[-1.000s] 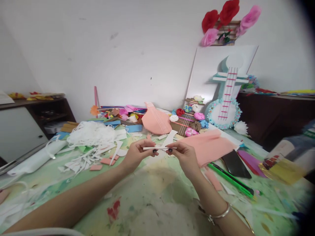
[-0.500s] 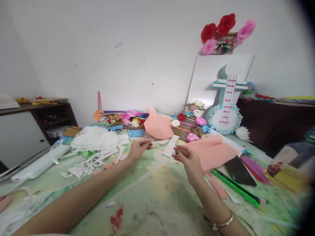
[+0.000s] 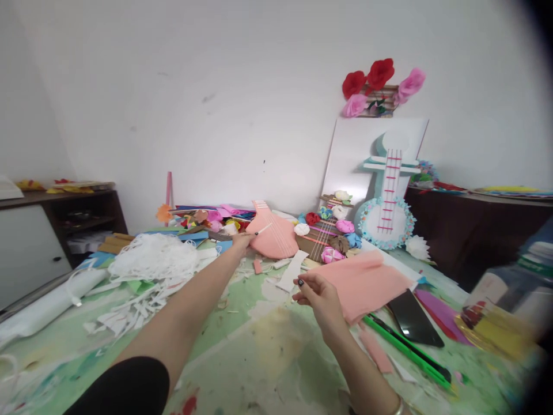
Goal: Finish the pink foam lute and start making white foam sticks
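My left hand (image 3: 243, 241) reaches forward to the back of the table. Its fingers are closed in a pinch on a thin white strip (image 3: 264, 228), held over a salmon-pink lute-shaped craft (image 3: 273, 237) with white strings. My right hand (image 3: 320, 297) hovers over the table at centre right, its fingers loosely bent and apart, with nothing visible in them. Just beyond it lies a white paper piece (image 3: 294, 271). A salmon-pink crepe sheet (image 3: 371, 279) spreads beside the right hand, partly behind it.
White string (image 3: 153, 256) and paper scraps pile up at left. A green cutter (image 3: 410, 354), a black phone (image 3: 417, 317) and a plastic bottle (image 3: 514, 288) are at right. Behind stand a brown lute craft (image 3: 313, 248) with paper flowers and a blue-white one (image 3: 384, 225).
My left hand has moved forward to the pink lute craft, with the white strip now plain in its fingers. My right hand stays near the crepe sheet. The view has tilted up slightly.
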Demonstrator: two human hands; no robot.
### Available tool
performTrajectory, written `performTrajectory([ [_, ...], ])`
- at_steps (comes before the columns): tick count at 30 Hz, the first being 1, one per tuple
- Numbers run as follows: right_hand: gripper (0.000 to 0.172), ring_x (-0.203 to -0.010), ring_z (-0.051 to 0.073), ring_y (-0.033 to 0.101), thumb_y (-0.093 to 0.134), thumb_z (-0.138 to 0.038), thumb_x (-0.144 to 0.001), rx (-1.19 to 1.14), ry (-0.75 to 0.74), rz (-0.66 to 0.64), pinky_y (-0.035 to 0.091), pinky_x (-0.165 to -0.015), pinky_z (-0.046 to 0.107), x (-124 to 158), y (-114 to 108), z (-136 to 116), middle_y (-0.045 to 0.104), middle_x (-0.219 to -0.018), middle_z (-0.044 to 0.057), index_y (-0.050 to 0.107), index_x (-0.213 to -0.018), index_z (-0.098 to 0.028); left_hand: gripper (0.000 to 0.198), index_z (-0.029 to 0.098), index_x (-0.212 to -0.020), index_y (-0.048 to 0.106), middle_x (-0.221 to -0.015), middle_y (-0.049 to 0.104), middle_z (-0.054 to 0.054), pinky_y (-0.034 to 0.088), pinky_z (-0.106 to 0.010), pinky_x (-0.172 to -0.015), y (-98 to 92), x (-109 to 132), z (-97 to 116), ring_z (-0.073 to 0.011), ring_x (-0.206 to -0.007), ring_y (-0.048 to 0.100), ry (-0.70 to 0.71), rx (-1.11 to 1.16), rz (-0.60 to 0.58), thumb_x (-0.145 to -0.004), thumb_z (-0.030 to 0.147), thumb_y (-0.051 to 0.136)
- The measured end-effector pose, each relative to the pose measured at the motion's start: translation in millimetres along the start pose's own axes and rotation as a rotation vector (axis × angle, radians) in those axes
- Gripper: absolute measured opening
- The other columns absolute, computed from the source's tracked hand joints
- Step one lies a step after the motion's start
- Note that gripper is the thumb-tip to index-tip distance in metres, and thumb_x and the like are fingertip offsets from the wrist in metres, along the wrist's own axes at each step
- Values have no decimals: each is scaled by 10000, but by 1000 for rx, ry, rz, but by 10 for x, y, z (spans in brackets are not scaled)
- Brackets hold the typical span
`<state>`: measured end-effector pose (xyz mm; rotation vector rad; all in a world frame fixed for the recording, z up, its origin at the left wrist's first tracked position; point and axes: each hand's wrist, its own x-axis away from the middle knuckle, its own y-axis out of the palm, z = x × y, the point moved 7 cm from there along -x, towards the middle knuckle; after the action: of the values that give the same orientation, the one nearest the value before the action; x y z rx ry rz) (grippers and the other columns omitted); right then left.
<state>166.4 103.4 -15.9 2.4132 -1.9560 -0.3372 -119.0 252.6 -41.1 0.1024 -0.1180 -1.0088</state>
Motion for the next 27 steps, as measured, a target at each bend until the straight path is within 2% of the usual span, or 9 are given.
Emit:
performTrajectory([
  [3, 496, -567, 149, 643, 740, -532, -572, 7, 6, -14, 501, -544, 271, 0, 9, 3, 667, -842, 72, 592, -844, -144, 341, 144, -1179, 532, -1170, 563, -99, 511, -415, -826, 11, -1, -63, -210, -992, 584, 20, 16, 21, -887, 319, 544],
  [6, 485, -561, 143, 641, 734, -528, -587, 20, 7, -23, 503, -546, 269, 6, 25, -5, 666, -845, 68, 592, -850, -146, 336, 148, -1177, 535, -1176, 560, -97, 509, -417, -830, -66, 45, -54, -211, -998, 581, 74, 4, 62, -887, 318, 543],
  [10, 501, -568, 149, 646, 735, -529, -579, 24, 13, -24, 502, -550, 272, 10, 30, -23, 665, -855, 77, 590, -858, -139, 285, 133, -1108, 568, -1102, 593, -82, 519, -385, -788, -282, 162, 94, -188, -934, 598, 169, -7, 84, -882, 305, 554],
  [13, 515, -569, 158, 645, 735, -540, -574, 18, -1, -26, 500, -550, 284, 3, 18, -32, 666, -850, 85, 588, -857, -136, 224, 104, -877, 641, -882, 649, -49, 507, -298, -704, -530, 339, 310, -144, -761, 605, 270, 19, 82, -756, 284, 696],
  [16, 514, -588, 169, 644, 725, -551, -589, 30, -31, -25, 500, -560, 298, -14, -4, -17, 671, -850, 89, 593, -868, -140, 275, 113, -696, 660, -694, 651, -18, 471, -238, -625, -785, 640, 565, -113, -624, 573, 372, 61, 55, -549, 288, 813],
  [18, 500, -672, 194, 652, 718, -547, -608, 67, -79, -2, 504, -596, 311, -31, -29, -21, 672, -898, 103, 600, -882, -146, 299, 124, -666, 670, -671, 657, -17, 463, -227, -605, -914, 901, 708, -110, -608, 568, 419, 79, 20, -493, 313, 825],
  [21, 515, -906, 238, 625, 719, -510, -640, 111, -194, 98, 508, -731, 347, -50, -111, -94, 622, -1118, 133, 583, -1002, -170, 295, 135, -661, 689, -660, 670, -26, 460, -224, -578, -1013, 1332, 815, -114, -593, 570, 444, 73, -39, -488, 332, 824],
  [24, 689, -1046, 258, 581, 736, -482, -641, 6, -222, 179, 503, -810, 370, -68, -231, -156, 505, -1316, 136, 467, -1222, -227, 235, 153, -650, 700, -653, 681, -29, 454, -218, -547, -999, 1751, 802, -120, -576, 576, 442, 36, -107, -526, 318, 813],
  [27, 708, -982, 256, 622, 756, -445, -631, -142, -137, 104, 513, -809, 377, -91, -291, -158, 622, -1172, 112, 472, -1245, -239, 155, 179, -642, 709, -646, 687, -27, 471, -236, -543, -936, 2088, 737, -150, -589, 600, 439, -106, -171, -582, 300, 785],
])
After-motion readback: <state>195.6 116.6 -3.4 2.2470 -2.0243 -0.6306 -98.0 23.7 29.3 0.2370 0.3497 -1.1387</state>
